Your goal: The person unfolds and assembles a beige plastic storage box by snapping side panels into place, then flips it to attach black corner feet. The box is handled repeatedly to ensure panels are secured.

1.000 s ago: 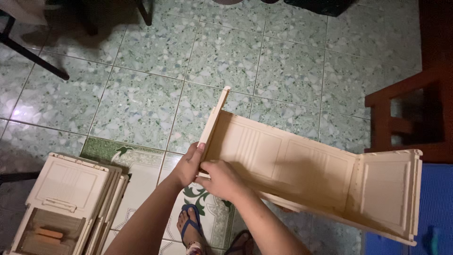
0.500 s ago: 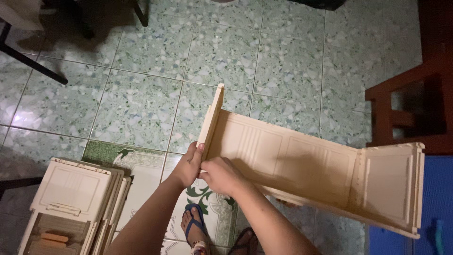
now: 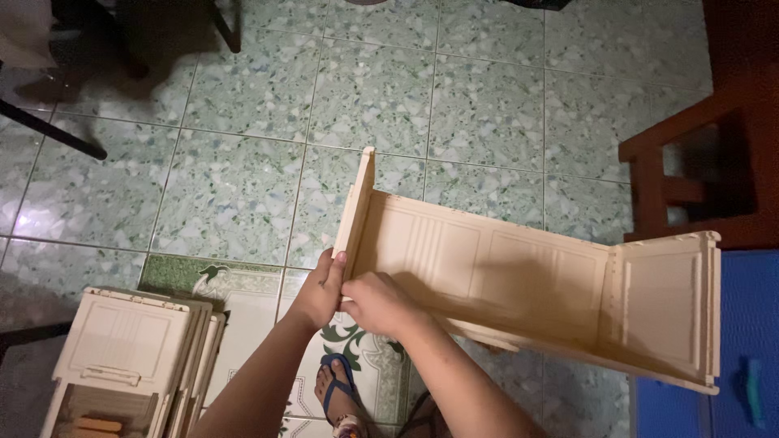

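A long beige plastic panel frame (image 3: pixel 519 272) is held above the floor, with a hinged end panel (image 3: pixel 354 207) standing up at its left and another end panel (image 3: pixel 661 312) at its right. My left hand (image 3: pixel 318 290) presses against the outside of the left end panel near its lower corner. Just right of it, my right hand (image 3: pixel 377 302) grips the frame's near edge at that same corner. Both hands meet at the joint of the two panels.
A stack of folded beige panels (image 3: pixel 130 357) lies at the lower left on a patterned mat (image 3: pixel 243 292). A dark red wooden chair (image 3: pixel 698 154) stands at the right, with a blue surface (image 3: pixel 742 349) below it. My sandalled foot (image 3: pixel 337 397) rests on the green tiled floor (image 3: pixel 243 170).
The frame and both hands sit slightly lower and to the right in view. The grip on the left corner is the same.
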